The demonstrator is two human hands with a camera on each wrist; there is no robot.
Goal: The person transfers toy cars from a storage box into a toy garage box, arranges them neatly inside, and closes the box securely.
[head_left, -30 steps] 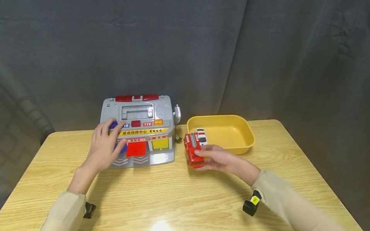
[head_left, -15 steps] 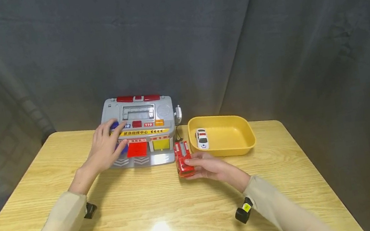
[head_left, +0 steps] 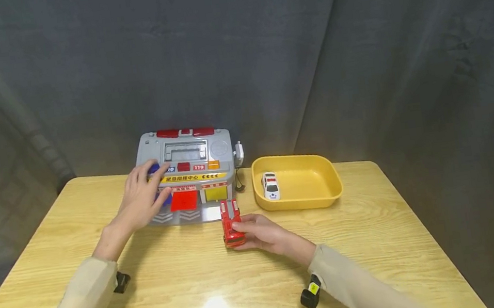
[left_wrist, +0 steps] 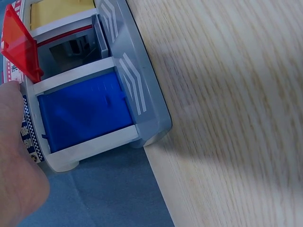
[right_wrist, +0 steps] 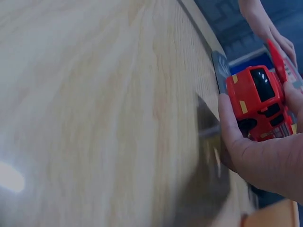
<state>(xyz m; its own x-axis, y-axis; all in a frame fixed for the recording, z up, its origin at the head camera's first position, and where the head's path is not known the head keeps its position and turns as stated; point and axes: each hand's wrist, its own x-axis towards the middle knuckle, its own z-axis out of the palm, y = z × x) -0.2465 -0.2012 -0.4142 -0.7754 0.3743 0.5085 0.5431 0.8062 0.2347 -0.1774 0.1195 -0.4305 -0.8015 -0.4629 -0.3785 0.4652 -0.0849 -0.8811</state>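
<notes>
Desk [head_left: 154, 301]: wood-grain top, carries the set-up. Emergency-centre playset [head_left: 191, 177]: grey moulded plastic; judged stiff and light enough to slide if nudged. Best steadied by its broad body, not by the red door [head_left: 184, 201], which is lifted and looks like the weak part. Toy fire truck [head_left: 229, 223]: in the right hand [head_left: 264, 235], at the playset's front edge, cab toward the person, rear toward the playset. Appears raised off the desk; gap unclear. Judged light and rigid, a little slippery from the gloss, not fragile. Suggested hold: across the body sides, clear of the wheels, which may turn.

Pose. Left hand [head_left: 140, 196] lies over the playset's left end, back uppermost, fingers spread and loose, grasping nothing; they reach about the blue button [head_left: 153, 168]. Whether they press it: cannot tell. Right hand slants inward from the right; its fingers grasp the fire truck near the cab, thumb on top, another finger low by the front bumper.
</notes>
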